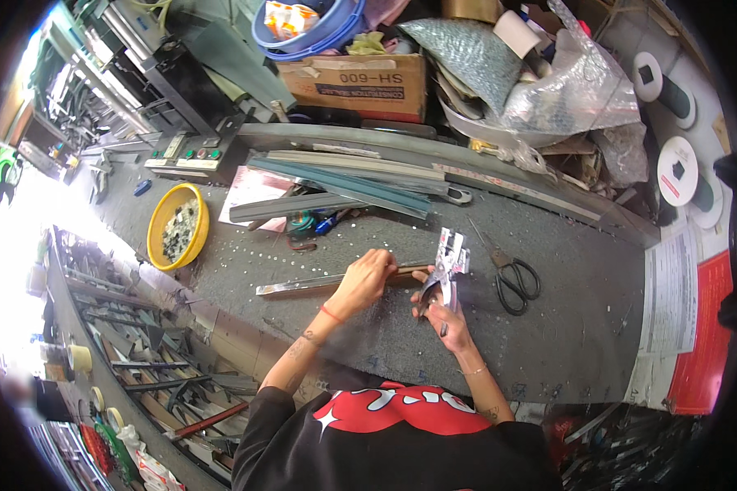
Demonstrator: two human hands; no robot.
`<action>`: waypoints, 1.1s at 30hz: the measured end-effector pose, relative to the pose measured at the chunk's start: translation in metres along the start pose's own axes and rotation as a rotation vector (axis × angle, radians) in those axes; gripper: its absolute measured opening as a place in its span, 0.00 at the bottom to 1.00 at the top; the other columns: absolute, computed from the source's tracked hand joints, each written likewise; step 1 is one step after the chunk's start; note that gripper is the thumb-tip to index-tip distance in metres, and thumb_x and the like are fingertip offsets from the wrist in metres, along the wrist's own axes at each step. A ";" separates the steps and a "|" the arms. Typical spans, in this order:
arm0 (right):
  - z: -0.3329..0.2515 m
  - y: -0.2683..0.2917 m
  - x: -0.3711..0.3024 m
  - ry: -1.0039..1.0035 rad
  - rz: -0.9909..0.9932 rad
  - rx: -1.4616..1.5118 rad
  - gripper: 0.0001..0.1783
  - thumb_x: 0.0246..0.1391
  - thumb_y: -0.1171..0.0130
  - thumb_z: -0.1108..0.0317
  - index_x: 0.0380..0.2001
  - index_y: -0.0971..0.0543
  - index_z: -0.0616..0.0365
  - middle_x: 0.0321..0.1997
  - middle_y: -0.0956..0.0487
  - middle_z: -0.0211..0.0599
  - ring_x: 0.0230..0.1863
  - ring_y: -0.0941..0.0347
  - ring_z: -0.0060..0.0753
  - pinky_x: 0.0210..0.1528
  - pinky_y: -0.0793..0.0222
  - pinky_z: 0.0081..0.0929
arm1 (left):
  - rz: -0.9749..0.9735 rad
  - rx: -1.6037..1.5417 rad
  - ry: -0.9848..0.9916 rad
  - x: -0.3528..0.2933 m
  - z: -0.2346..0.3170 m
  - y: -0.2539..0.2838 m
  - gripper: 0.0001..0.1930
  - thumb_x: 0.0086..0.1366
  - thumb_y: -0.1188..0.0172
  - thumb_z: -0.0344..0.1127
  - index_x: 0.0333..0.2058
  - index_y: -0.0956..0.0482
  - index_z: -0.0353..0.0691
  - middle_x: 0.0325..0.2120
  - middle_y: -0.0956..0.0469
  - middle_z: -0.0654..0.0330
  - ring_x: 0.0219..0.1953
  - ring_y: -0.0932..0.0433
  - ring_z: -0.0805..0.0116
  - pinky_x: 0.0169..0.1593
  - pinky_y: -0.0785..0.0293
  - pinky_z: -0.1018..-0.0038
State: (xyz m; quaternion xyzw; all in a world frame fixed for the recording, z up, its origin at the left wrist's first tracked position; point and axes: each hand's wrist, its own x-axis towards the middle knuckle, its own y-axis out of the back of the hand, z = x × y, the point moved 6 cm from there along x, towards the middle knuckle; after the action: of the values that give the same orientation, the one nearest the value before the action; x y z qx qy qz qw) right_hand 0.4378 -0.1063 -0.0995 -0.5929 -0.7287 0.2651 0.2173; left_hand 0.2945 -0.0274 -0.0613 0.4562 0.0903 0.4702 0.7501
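Observation:
A long, thin metal strip (303, 285) lies on the dark grey workbench, running from left of my hands to beneath the tool on the right. My left hand (365, 280) is over the strip's middle, its fingers curled and pressed together; whatever they pinch is hidden. My right hand (446, 321) is wrapped round the handles of a shiny silver plier-like hand tool (447, 274). The tool's blocky head, with some red marks, points away from me, close to the strip's right end. I cannot tell whether the tool touches the strip.
Black-handled scissors (516, 286) lie right of my right hand. Small white pieces are scattered left of the strip, near a yellow bowl (154, 237) of small parts. Beyond are stacked metal profiles (344, 182), a cardboard box (356, 88) and a black machine (190, 102).

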 end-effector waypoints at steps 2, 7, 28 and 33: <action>-0.002 0.002 0.002 0.004 0.008 -0.029 0.43 0.47 0.45 0.65 0.65 0.53 0.54 0.63 0.42 0.43 0.48 0.33 0.32 0.43 0.33 0.32 | 0.069 -0.004 -0.001 0.002 0.006 0.002 0.04 0.61 0.48 0.29 0.32 0.32 0.37 0.25 0.30 0.54 0.31 0.28 0.54 0.34 0.32 0.63; -0.018 0.007 -0.004 0.042 0.024 -0.128 0.43 0.46 0.46 0.66 0.64 0.51 0.58 0.60 0.38 0.44 0.47 0.32 0.31 0.43 0.32 0.30 | 0.103 0.003 0.016 0.001 0.020 -0.011 0.04 0.60 0.48 0.28 0.33 0.32 0.37 0.26 0.29 0.55 0.31 0.28 0.54 0.34 0.31 0.64; -0.001 0.035 -0.017 -0.263 -0.018 0.100 0.28 0.51 0.49 0.66 0.56 0.39 0.62 0.41 0.26 0.40 0.42 0.28 0.32 0.37 0.30 0.35 | 0.123 -0.358 0.266 -0.062 0.055 -0.050 0.13 0.64 0.48 0.40 0.27 0.22 0.39 0.22 0.28 0.64 0.24 0.29 0.70 0.27 0.33 0.77; 0.001 0.029 -0.016 -0.245 -0.090 0.053 0.32 0.50 0.50 0.67 0.59 0.43 0.61 0.45 0.29 0.39 0.42 0.29 0.30 0.38 0.30 0.34 | 0.311 -1.433 0.717 -0.069 0.028 -0.077 0.25 0.69 0.59 0.52 0.35 0.23 0.34 0.22 0.27 0.64 0.17 0.33 0.78 0.21 0.39 0.84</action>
State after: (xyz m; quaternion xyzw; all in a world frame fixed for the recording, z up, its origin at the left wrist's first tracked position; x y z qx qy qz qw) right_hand 0.4627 -0.1178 -0.1192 -0.5167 -0.7686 0.3445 0.1538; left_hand 0.3209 -0.1095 -0.1251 -0.3053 -0.0621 0.6298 0.7116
